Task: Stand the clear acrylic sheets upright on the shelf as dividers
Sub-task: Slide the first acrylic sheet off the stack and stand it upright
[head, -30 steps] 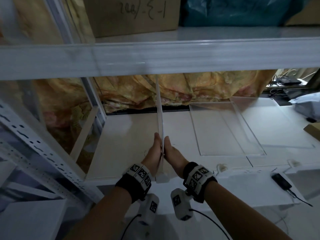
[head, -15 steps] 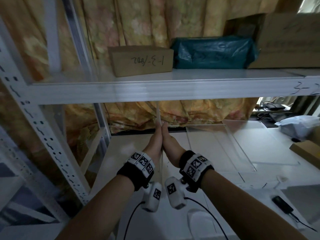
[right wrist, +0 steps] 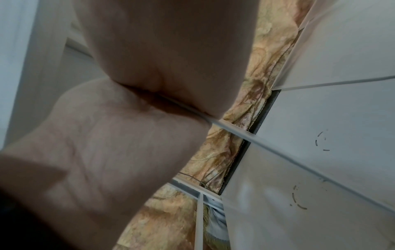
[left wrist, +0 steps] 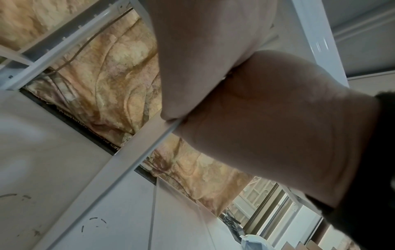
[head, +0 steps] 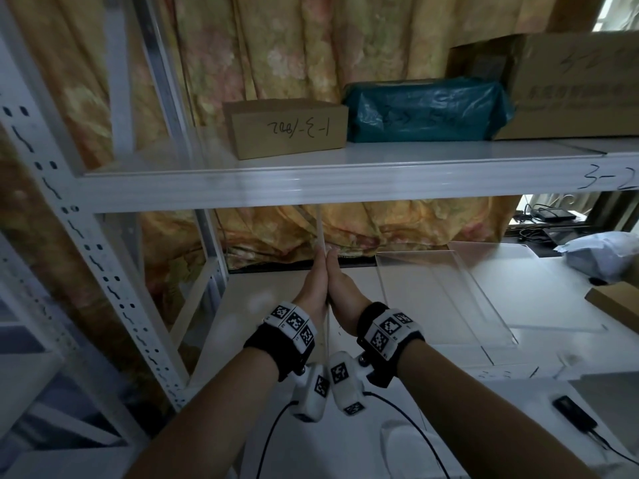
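A clear acrylic sheet (head: pixel 321 229) stands upright, edge-on, on the white lower shelf (head: pixel 269 305), its top reaching the underside of the upper shelf beam (head: pixel 345 184). My left hand (head: pixel 313 281) and right hand (head: pixel 340 285) press flat against its two faces, palms facing, fingers straight and pointing at the back. Both wrist views show its thin edge (left wrist: pixel 132 157) (right wrist: pixel 235 128) running out from between the palms. To the right, two more clear sheets (head: pixel 442 299) (head: pixel 518 288) lie flat on the shelf, overlapping.
A perforated white post (head: pixel 86 236) stands at the left. The upper shelf carries a cardboard box (head: pixel 287 129), a teal bag (head: pixel 425 110) and a large carton (head: pixel 570 84). A floral curtain hangs behind. At the right are a brown board (head: pixel 619 305) and a black device (head: pixel 574 414).
Both hands have slid along the upright sheet, deeper into the shelf and higher. The head view has tilted up, so the upper shelf's load now shows.
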`<action>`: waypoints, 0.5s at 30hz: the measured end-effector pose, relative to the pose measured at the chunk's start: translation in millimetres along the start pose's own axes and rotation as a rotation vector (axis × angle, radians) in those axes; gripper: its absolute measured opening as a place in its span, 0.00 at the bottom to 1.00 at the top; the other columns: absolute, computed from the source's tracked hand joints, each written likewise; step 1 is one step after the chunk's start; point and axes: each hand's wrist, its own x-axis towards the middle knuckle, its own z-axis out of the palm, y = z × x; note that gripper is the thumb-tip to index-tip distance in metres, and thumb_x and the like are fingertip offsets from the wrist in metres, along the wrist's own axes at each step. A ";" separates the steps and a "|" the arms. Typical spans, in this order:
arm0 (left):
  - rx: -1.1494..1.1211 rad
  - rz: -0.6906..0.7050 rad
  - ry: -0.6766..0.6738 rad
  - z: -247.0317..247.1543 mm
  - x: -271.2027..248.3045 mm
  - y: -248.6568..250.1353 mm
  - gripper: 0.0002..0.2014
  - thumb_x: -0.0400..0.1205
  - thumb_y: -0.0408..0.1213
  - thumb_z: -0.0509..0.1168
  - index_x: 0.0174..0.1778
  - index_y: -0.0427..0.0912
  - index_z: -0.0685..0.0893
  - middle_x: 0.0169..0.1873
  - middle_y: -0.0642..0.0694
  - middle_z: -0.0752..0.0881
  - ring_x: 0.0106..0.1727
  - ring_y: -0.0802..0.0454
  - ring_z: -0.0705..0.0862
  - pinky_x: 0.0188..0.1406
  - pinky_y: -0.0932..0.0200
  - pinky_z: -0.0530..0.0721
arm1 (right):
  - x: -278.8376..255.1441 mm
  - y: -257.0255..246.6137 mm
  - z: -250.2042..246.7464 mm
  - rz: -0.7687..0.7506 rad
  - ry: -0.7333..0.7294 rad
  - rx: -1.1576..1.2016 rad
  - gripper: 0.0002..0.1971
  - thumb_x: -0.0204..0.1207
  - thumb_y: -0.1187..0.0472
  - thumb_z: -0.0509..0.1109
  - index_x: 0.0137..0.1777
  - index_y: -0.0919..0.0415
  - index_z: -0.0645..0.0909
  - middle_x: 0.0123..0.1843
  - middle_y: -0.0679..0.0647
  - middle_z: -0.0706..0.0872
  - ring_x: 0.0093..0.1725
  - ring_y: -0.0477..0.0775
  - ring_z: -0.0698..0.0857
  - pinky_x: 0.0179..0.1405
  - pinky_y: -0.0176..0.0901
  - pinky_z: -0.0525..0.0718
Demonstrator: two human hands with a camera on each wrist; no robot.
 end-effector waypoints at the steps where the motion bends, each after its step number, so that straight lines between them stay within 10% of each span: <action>1: 0.008 0.023 0.006 -2.0 3.5 -1.8 0.32 0.89 0.56 0.40 0.83 0.39 0.61 0.83 0.38 0.61 0.84 0.39 0.60 0.81 0.43 0.60 | -1.8 -0.9 -1.9 0.003 -0.004 -0.024 0.33 0.82 0.35 0.38 0.82 0.49 0.56 0.84 0.54 0.60 0.82 0.52 0.61 0.78 0.44 0.61; 9: 0.059 0.116 -0.059 -16.3 27.2 -3.2 0.55 0.59 0.87 0.47 0.75 0.55 0.75 0.76 0.50 0.75 0.76 0.52 0.73 0.78 0.41 0.66 | -15.9 -6.4 -31.6 0.007 0.007 -0.123 0.35 0.81 0.33 0.38 0.83 0.51 0.54 0.83 0.46 0.60 0.82 0.50 0.61 0.70 0.39 0.61; 15: 0.105 0.201 -0.066 19.4 -19.8 38.4 0.41 0.77 0.75 0.41 0.85 0.59 0.51 0.84 0.57 0.54 0.82 0.58 0.58 0.80 0.47 0.52 | -28.5 11.5 -74.9 0.065 0.066 -0.178 0.45 0.73 0.24 0.39 0.84 0.52 0.50 0.86 0.52 0.54 0.84 0.53 0.57 0.83 0.56 0.56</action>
